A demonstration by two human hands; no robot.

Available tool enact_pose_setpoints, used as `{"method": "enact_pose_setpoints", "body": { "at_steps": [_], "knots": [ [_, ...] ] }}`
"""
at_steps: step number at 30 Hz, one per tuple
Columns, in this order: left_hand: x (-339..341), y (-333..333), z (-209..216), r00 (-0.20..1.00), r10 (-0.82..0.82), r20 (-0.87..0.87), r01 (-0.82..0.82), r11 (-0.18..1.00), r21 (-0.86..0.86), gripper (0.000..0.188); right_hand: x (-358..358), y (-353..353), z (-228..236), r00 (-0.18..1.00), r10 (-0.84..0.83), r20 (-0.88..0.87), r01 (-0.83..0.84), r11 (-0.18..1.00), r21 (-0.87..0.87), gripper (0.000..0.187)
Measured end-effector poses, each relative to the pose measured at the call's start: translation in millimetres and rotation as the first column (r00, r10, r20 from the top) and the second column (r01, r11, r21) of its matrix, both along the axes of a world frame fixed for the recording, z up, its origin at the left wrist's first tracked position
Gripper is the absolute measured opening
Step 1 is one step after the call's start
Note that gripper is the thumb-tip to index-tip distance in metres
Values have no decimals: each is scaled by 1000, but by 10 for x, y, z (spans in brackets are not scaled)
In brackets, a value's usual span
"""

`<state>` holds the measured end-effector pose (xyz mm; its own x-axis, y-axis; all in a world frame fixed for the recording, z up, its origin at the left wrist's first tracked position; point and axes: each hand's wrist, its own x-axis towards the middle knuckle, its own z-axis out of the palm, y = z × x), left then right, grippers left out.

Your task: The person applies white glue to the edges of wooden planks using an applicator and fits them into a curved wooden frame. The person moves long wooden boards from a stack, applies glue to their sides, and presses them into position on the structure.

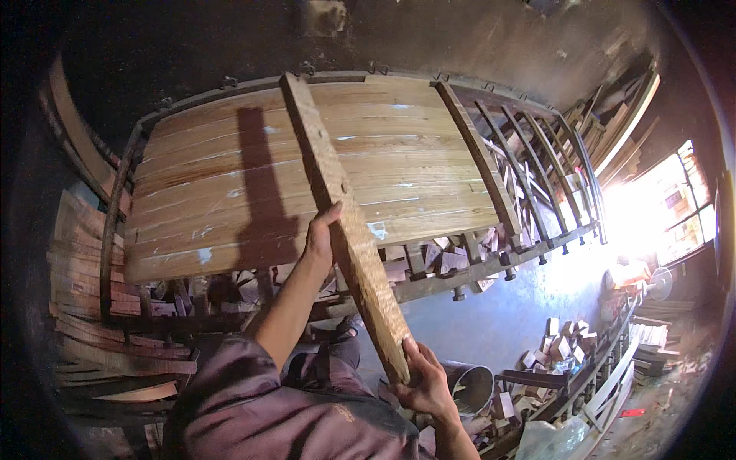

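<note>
A long, rough wooden beam [349,222] slants across the middle of the view, held up in both hands. My left hand [323,234] grips it near its middle, with the thumb lying over the top edge. Around the near end, my right hand [424,379] is closed, thumb on the upper face. The beam's far end reaches over the back of a panel of glued boards [207,176], and its shadow falls on the boards. Whitish smears mark the joints. The panel lies in a metal clamp frame [116,207]; another wooden bar [479,157] lies across its right side.
Bare frame bars [552,165] extend right of the panel. Wood offcuts [563,345] lie heaped on the floor at right, near a bucket [469,387]. Stacked boards [80,268] stand at left. Planks [629,123] lean near the bright window [682,199]. A fan [659,284] stands below it.
</note>
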<state>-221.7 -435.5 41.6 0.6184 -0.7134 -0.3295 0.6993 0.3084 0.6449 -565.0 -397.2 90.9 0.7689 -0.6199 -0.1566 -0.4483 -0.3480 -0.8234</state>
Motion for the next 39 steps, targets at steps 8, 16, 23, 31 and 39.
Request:
{"method": "enact_pose_setpoints", "body": {
  "at_steps": [8, 16, 23, 31, 39],
  "knots": [
    [924, -2348, -242, 997, -73, 31, 70, 992, 100, 50, 1095, -1967, 29, 998, -60, 21, 63, 945, -320, 79],
    [1531, -3435, -880, 978, -194, 70, 179, 967, 180, 50, 1755, -2834, -379, 988, -154, -30, 141, 955, -259, 77],
    [605, -2976, -1394, 974, -215, -76, 226, 953, 200, 51, 944, -2389, -566, 980, -133, -147, 92, 962, -258, 75],
    [397, -2947, -1207, 981, -132, -141, 159, 965, 207, 46, 771, -2629, -554, 993, -64, -103, 37, 969, -245, 72],
    [1043, -3381, -1688, 803, 13, 596, -453, 664, 595, 84, 1032, -3763, -1078, 966, 100, -237, -208, 844, -494, 92]
  ]
}}
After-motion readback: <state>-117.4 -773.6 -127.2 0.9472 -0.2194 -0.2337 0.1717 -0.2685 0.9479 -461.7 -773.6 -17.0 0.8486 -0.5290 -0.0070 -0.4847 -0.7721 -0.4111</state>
